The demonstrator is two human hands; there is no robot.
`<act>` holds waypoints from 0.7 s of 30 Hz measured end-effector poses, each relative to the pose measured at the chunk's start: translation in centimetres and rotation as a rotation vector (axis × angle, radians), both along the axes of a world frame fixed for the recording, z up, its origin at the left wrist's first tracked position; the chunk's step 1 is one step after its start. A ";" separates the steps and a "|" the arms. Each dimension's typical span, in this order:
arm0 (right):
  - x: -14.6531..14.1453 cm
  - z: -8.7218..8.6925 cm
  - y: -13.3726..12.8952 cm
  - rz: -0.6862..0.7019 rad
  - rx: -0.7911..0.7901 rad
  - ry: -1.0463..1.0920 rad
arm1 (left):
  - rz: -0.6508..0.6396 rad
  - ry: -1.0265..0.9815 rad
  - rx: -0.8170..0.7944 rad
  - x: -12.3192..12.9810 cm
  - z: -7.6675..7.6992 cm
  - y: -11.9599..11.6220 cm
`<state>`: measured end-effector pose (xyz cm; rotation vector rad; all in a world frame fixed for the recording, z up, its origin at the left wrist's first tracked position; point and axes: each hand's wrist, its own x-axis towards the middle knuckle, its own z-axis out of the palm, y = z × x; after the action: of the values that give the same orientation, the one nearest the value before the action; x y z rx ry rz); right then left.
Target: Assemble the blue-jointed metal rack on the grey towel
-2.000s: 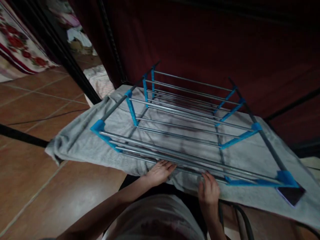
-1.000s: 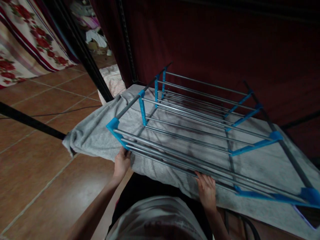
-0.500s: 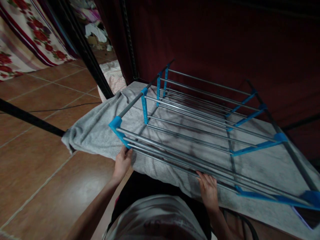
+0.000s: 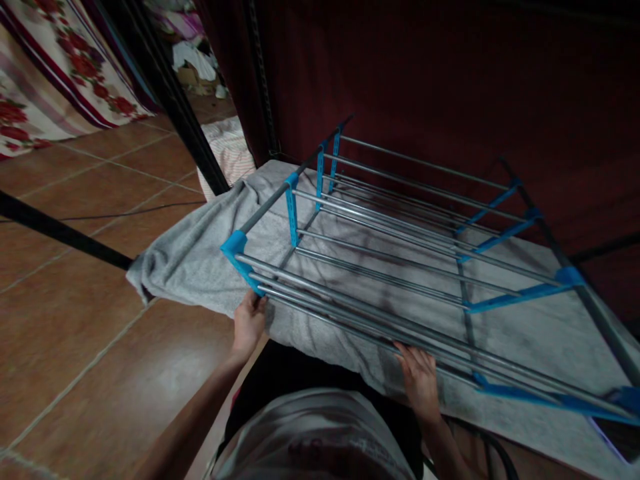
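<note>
A shoe rack (image 4: 370,308) of grey metal tubes joined by blue plastic brackets lies before me on a grey cloth (image 4: 195,270). At its near left corner, my left hand (image 4: 250,323) is closed on the lowest front tube, just under the blue corner bracket (image 4: 242,265). My right hand (image 4: 419,377) has its fingers curled over the same front tube farther right, its thumb hidden beneath. Blue side brackets (image 4: 517,300) slant inward at the right end.
A dark phone-like object (image 4: 617,437) lies under the rack's near right corner. Black metal posts (image 4: 187,127) stand at the left, and a dark red cloth (image 4: 425,73) hangs behind. A thin cable (image 4: 125,215) crosses the tiled floor (image 4: 75,373).
The view has shifted slightly, so the rack and both hands appear a little farther right. Both hands keep their hold on the front tube.
</note>
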<state>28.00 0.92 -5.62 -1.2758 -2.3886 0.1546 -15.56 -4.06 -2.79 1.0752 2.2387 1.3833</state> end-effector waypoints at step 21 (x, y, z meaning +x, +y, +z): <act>-0.1 0.2 0.0 -0.023 -0.038 0.062 | -0.077 0.039 -0.054 -0.1 0.4 -0.3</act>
<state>27.94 0.88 -5.38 -1.2956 -2.3285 0.2307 -15.63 -4.35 -2.40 1.1675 2.2236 1.2741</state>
